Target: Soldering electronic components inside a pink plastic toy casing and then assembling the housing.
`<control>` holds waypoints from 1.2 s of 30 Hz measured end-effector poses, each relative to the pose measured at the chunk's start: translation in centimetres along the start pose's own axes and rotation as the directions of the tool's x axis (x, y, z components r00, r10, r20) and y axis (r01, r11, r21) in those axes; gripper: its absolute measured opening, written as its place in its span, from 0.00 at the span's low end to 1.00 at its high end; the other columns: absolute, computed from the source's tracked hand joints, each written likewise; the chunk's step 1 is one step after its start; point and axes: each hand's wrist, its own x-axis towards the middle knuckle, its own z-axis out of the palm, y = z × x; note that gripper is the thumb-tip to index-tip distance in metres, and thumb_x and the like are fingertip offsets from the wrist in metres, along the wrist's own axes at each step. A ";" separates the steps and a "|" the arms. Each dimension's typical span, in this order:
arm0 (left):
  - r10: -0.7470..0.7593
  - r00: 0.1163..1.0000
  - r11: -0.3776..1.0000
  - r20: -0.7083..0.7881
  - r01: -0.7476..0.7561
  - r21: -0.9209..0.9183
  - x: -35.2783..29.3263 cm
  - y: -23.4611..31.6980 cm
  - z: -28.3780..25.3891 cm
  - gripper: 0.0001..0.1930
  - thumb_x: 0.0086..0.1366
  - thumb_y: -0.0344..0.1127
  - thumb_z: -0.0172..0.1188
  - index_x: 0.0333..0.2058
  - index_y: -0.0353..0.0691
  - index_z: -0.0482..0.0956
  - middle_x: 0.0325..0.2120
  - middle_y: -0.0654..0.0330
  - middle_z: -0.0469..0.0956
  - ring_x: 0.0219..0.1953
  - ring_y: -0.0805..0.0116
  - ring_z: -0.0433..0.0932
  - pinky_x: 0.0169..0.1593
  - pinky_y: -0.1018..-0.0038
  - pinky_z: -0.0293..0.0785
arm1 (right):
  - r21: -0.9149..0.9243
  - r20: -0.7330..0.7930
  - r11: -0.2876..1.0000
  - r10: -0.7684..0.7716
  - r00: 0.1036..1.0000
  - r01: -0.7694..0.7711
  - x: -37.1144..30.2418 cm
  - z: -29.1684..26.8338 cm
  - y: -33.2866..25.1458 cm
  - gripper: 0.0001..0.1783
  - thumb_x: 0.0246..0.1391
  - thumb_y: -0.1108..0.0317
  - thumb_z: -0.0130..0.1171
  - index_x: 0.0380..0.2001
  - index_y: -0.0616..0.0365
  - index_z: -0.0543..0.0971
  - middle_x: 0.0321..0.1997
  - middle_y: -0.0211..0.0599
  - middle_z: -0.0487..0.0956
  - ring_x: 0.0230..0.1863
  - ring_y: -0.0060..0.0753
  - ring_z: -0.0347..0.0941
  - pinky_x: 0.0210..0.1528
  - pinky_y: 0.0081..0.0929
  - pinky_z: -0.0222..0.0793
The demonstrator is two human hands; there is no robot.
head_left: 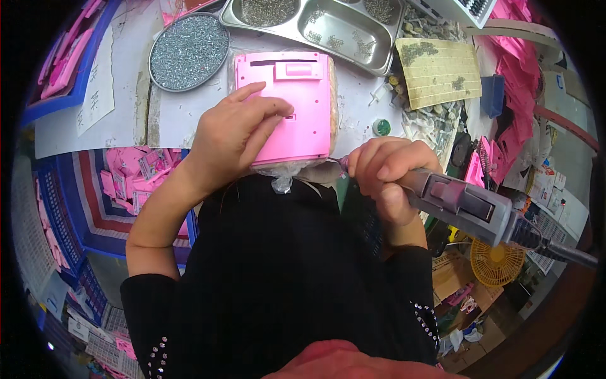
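Note:
A pink plastic housing point(297, 139) with a slot and small holes lies on a plastic-wrapped pad point(336, 107) at the table's near edge. Over its middle, my left hand point(237, 129) pinches thumb and fingertips together beside a small rectangular opening. Whatever is between those fingertips, if anything, is too small to make out. My right hand point(391, 167) is wrapped round a grey electric screwdriver point(464, 203), whose cord runs off to the right. The screwdriver's tip points left, close to the housing's lower right corner; whether it touches cannot be told.
A round dish of screws point(189, 52) stands at the back left. Beside it is a metal tray point(344, 31) with small metal parts in its compartments. Yellowish cardboard point(439, 72) bears more small parts. A green-topped little pot point(381, 127) sits right of the housing. Pink parts fill a blue bin point(95, 82).

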 end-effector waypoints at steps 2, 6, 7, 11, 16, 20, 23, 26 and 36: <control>0.019 0.999 0.999 0.029 -0.020 0.036 -0.2 -0.1 0.2 0.06 0.64 0.27 0.66 0.40 0.38 0.82 0.36 0.59 0.86 0.36 0.60 0.85 0.58 0.54 0.77 | -0.041 0.019 0.999 -0.009 1.000 0.010 -0.5 -0.4 0.4 0.11 0.59 0.74 0.66 0.40 0.60 0.73 0.28 0.40 0.76 0.29 0.33 0.74 0.38 0.35 0.75; 0.058 0.993 0.996 0.103 -0.064 0.063 -0.2 -0.4 0.8 0.11 0.64 0.29 0.66 0.45 0.39 0.81 0.44 0.57 0.85 0.47 0.58 0.84 0.64 0.52 0.70 | -0.195 -0.069 0.980 0.009 0.998 -0.023 -0.3 0.5 0.9 0.15 0.59 0.62 0.70 0.36 0.54 0.72 0.19 0.32 0.73 0.21 0.30 0.68 0.31 0.35 0.73; 0.071 0.989 0.994 0.131 -0.080 0.068 -0.2 -0.6 1.0 0.13 0.64 0.29 0.66 0.47 0.39 0.81 0.46 0.56 0.85 0.51 0.57 0.83 0.67 0.52 0.68 | -0.233 -0.013 0.972 -0.003 1.000 0.000 -0.3 0.3 0.9 0.14 0.58 0.65 0.69 0.35 0.54 0.72 0.20 0.33 0.73 0.21 0.31 0.69 0.31 0.36 0.74; 0.038 0.982 0.995 0.183 -0.054 0.085 -1.2 -1.1 1.3 0.13 0.65 0.32 0.66 0.47 0.39 0.81 0.49 0.57 0.84 0.57 0.59 0.81 0.68 0.52 0.67 | -0.291 0.198 0.947 -0.078 0.977 0.134 0.2 0.2 1.9 0.11 0.55 0.73 0.67 0.34 0.55 0.72 0.20 0.35 0.76 0.20 0.35 0.73 0.29 0.36 0.75; 0.031 0.983 0.995 0.182 -0.047 0.083 -1.3 -1.5 1.3 0.11 0.65 0.32 0.65 0.46 0.39 0.81 0.49 0.58 0.84 0.58 0.60 0.81 0.68 0.52 0.67 | -0.104 0.253 0.991 -0.052 0.966 0.081 2.1 -0.8 1.9 0.11 0.50 0.77 0.69 0.26 0.59 0.74 0.18 0.34 0.74 0.19 0.36 0.74 0.24 0.31 0.74; 0.074 0.985 0.992 0.156 -0.089 0.093 -1.2 -1.5 1.6 0.10 0.64 0.35 0.66 0.43 0.39 0.80 0.47 0.59 0.85 0.57 0.63 0.81 0.66 0.53 0.69 | -0.065 0.132 0.989 -0.125 0.983 0.135 3.6 -0.2 1.3 0.13 0.58 0.65 0.69 0.28 0.53 0.73 0.17 0.29 0.73 0.17 0.30 0.69 0.23 0.29 0.71; 0.074 0.986 0.995 0.147 -0.084 0.060 -1.0 -1.8 1.7 0.09 0.64 0.33 0.67 0.40 0.39 0.79 0.47 0.59 0.85 0.57 0.61 0.81 0.67 0.52 0.68 | -0.234 0.160 0.957 -0.133 0.978 0.168 3.8 0.0 3.4 0.11 0.56 0.72 0.67 0.28 0.54 0.73 0.17 0.31 0.74 0.16 0.32 0.70 0.22 0.30 0.71; 0.026 0.989 0.998 0.142 -0.032 0.044 -1.9 -1.7 1.4 0.07 0.63 0.31 0.67 0.37 0.39 0.78 0.49 0.59 0.85 0.58 0.59 0.81 0.67 0.51 0.67 | -0.219 0.313 0.948 -0.155 0.937 0.230 4.7 0.1 4.0 0.10 0.53 0.77 0.66 0.28 0.56 0.73 0.18 0.34 0.74 0.16 0.35 0.70 0.22 0.32 0.71; 0.059 0.987 0.998 0.149 -0.061 0.010 -1.5 -1.8 1.4 0.09 0.62 0.30 0.68 0.32 0.39 0.75 0.50 0.59 0.84 0.58 0.61 0.80 0.67 0.52 0.67 | -0.174 0.133 0.974 -0.124 0.983 0.147 7.5 -1.7 3.5 0.11 0.51 0.75 0.68 0.25 0.57 0.73 0.17 0.37 0.75 0.19 0.36 0.74 0.25 0.31 0.74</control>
